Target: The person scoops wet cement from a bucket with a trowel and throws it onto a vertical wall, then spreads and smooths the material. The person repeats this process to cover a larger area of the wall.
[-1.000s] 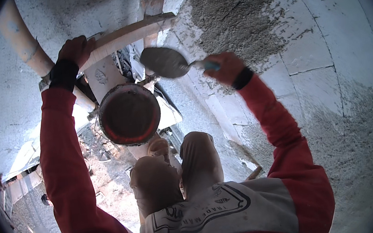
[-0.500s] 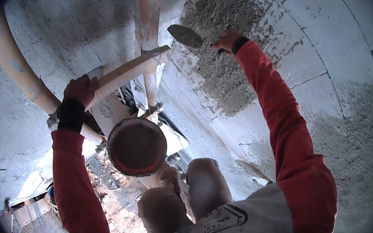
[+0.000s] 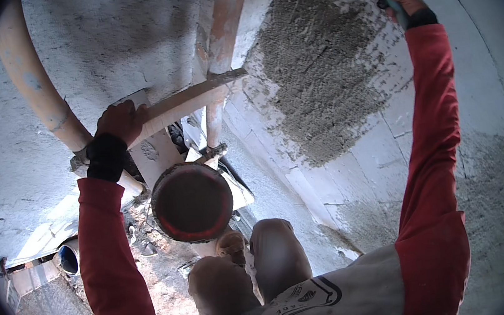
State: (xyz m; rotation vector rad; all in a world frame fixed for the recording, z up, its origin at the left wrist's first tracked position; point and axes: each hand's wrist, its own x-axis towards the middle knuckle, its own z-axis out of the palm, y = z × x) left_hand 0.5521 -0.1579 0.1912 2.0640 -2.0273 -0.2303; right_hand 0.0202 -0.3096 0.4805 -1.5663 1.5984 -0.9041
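My left hand (image 3: 122, 122), with a black band at the wrist, is closed round a wooden crosspiece (image 3: 192, 102) between the poles. Far up on the right, my right hand (image 3: 407, 2) grips a trowel by its greenish handle (image 3: 399, 11). The trowel blade is seen nearly edge-on by the wall, so its face is mostly hidden. A wide patch of wet grey mortar (image 3: 323, 67) covers part of the pale block wall (image 3: 473, 61), left of my right hand. Below the crosspiece stands a round bucket (image 3: 156, 208), dark with red inside.
A curved, paint-stained pole (image 3: 34, 71) rises at the left and another pole (image 3: 230, 18) near the middle. Rough grey wall (image 3: 117, 35) lies behind them. My bent knees (image 3: 279, 252) are below the bucket. Rubble-strewn ground (image 3: 160, 282) shows far beneath.
My right hand has moved up and to the right with the trowel, whose blade has turned edge-on. My left hand keeps its hold on the crosspiece. The whole view has shifted slightly.
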